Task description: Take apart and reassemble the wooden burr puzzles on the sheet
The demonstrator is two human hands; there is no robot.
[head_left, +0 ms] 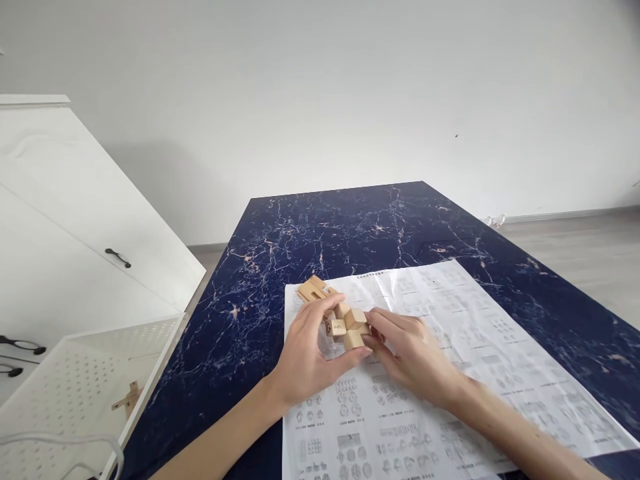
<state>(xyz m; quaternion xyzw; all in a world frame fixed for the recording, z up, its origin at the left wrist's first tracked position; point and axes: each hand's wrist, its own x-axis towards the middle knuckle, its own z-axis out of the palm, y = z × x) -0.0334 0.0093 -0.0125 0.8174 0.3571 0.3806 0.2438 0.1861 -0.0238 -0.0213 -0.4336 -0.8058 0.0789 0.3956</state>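
Observation:
A wooden burr puzzle [353,325] of interlocking light-coloured blocks is held over a printed sheet [425,293]. My left hand [313,343] grips it from the left, with the thumb along its near side and the fingers behind. From the right, my right hand [407,350] pinches its side with thumb and fingertips. Dark marks show on one block end facing left. Just beyond my left fingers, flat wooden pieces [313,289] with slots lie at the sheet's far left corner. The fingertips behind the puzzle are partly hidden.
The sheet carries rows of small diagrams and lies on a dark blue marbled table [330,227]. At the left stand a white cabinet [75,193] and a white perforated basket [65,367] with a wooden cross-shaped piece [129,398] in it. A white cable [65,437] crosses the basket.

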